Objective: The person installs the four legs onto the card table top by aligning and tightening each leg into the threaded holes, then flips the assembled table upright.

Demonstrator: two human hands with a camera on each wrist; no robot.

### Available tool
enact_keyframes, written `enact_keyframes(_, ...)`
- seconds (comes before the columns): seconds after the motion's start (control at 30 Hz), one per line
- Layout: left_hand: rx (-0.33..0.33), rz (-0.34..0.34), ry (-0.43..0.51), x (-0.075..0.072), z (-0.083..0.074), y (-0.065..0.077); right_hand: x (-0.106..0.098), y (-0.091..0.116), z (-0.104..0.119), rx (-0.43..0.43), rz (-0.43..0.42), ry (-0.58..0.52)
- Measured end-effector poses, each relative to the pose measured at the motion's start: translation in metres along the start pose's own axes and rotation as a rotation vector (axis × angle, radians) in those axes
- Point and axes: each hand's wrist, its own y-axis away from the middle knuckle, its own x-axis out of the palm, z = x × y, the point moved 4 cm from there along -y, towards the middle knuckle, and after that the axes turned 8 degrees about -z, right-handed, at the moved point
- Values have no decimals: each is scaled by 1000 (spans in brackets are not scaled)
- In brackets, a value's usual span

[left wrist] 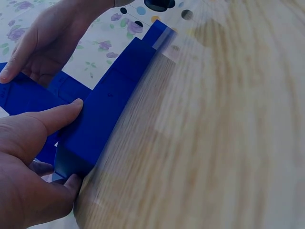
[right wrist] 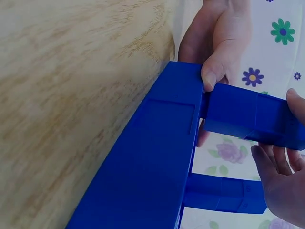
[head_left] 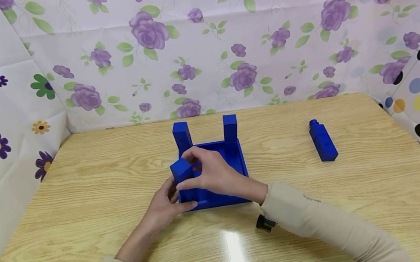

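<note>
A blue square panel [head_left: 218, 197] with a raised rim lies on the table like a small upturned table. Two blue legs stand upright at its back corners, the back left leg [head_left: 182, 135] and the back right leg [head_left: 230, 127]. My right hand [head_left: 217, 172] pinches a third blue leg [right wrist: 243, 114] near its top, over the front left corner. A narrow neck shows between that leg and the panel in the right wrist view. My left hand [head_left: 164, 204] grips the panel's front left corner, thumb over the rim, fingers partly hidden.
Another blue leg [head_left: 324, 142] with a round threaded-looking end lies on the wooden table [head_left: 118, 160] to the right. A floral sheet [head_left: 204, 61] rises along the back edge, with patterned sheets at both sides.
</note>
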Motion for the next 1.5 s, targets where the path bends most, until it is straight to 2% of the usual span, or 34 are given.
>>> enact_keyframes(0.13, -4, 10, 9, 0, 0, 0, 1, 1, 1, -19, -22, 19)
enact_keyframes(0.37, -21, 19, 21, 1, 1, 0, 6, 1, 4, -132, -68, 96)
enact_keyframes(0.5, 1, 31, 24, 0, 0, 0, 7, 1, 4, -129, -63, 85)
enact_keyframes(0.7, 21, 45, 10, 0, 0, -1, 4, -1, 5, -58, 46, 8)
enact_keyframes(0.97, 1, 24, -58, -1, 0, -2, -10, -11, 0, 11, 342, -273)
enact_keyframes(1.07, 10, 22, -66, -2, 0, -3, -11, -14, -2, 23, 405, -342)
enact_keyframes(1.33, 13, 42, -39, -1, -1, -2, -12, -13, -4, 37, 404, -387)
enact_keyframes(1.5, 15, 48, -38, -1, -2, -2, -10, -10, -4, 25, 378, -327)
